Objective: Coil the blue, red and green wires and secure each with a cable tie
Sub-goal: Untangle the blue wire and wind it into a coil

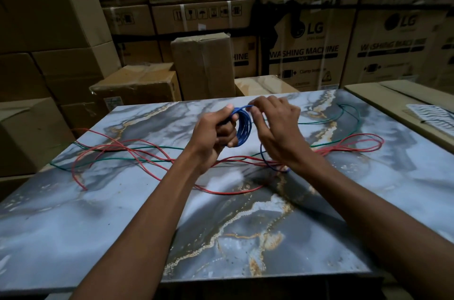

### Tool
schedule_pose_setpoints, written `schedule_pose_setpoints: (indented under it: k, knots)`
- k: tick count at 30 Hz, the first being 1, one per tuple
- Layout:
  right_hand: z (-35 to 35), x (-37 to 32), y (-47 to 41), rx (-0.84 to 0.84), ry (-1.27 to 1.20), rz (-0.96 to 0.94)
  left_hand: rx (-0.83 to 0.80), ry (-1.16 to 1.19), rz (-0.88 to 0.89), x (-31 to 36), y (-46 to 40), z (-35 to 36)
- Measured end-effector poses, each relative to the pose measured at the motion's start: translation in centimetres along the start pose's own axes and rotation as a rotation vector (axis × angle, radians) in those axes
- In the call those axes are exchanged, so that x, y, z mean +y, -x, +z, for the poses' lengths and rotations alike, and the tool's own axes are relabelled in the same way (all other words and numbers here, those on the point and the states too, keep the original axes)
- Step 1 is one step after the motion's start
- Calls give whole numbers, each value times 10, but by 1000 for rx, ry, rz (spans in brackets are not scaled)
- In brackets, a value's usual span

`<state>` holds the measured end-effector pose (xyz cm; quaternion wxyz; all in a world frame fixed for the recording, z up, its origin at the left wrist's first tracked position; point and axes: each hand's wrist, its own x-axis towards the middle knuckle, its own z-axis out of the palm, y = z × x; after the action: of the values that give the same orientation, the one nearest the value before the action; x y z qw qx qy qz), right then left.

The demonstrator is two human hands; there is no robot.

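A: Above the middle of the marble table [103, 226], what can't you make out?

B: The near side of the blue coil [243, 128] is hidden behind my left hand [213, 136], so I can't count the loops properly. The loose blue tail drops under my right wrist and I lose it there. The room is dim, and the far ends of the green wire [342, 116] fade against the tabletop. Something pale and ribbed on the cardboard at the right edge [430, 116] is cut off; I can't tell what it is.

A: And your hands?

B: My left hand has its fingers curled round the coil, thumb on top, gripping it upright above the table. My right hand [277, 128] pinches the blue wire at the top of the coil between thumb and fingertips, the other fingers loosely bent.

A: The other wires?

B: The red wire [137, 152] sprawls in loose loops across the table, crossing the green one, both lying flat and uncoiled. Stacked boxes [304, 49] stand behind.
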<state>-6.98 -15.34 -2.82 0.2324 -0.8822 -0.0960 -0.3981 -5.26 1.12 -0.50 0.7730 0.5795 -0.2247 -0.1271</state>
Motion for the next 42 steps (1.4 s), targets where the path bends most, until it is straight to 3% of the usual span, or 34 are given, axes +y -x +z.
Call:
schedule_pose_setpoints:
  k: [4, 8, 13, 16, 19, 23, 28, 33, 37, 42]
  knots:
    - [-23, 12, -10, -98, -336, 62, -116, 23, -42, 8, 4, -1]
    - [-42, 25, -20, -118, -593, 242, -142, 12, -34, 7, 3, -3]
    - [-68, 61, -26, -78, -808, 415, -50, 494, 3, 11, -5, -17]
    - [-71, 70, -25, -83, -692, 354, 145, 630, 40, 8, -9, -28]
    - [-59, 61, -21, -127, -220, 20, 315, 677, 41, 4, -12, -35]
    - [-37, 32, -10, -355, 186, -233, 436, 574, 61, -2, -15, -36]
    - [-29, -9, 0, -509, 276, -394, 486, 300, 118, -7, -16, -26]
    - [-22, -28, 8, -438, 135, -527, 435, -102, 157, -16, -10, -11]
    - [-19, -29, 8, -393, -106, -463, 348, -346, 193, -18, -2, 0]
    - [-33, -18, 0, -196, -211, -363, 223, -436, 209, -18, -1, 3]
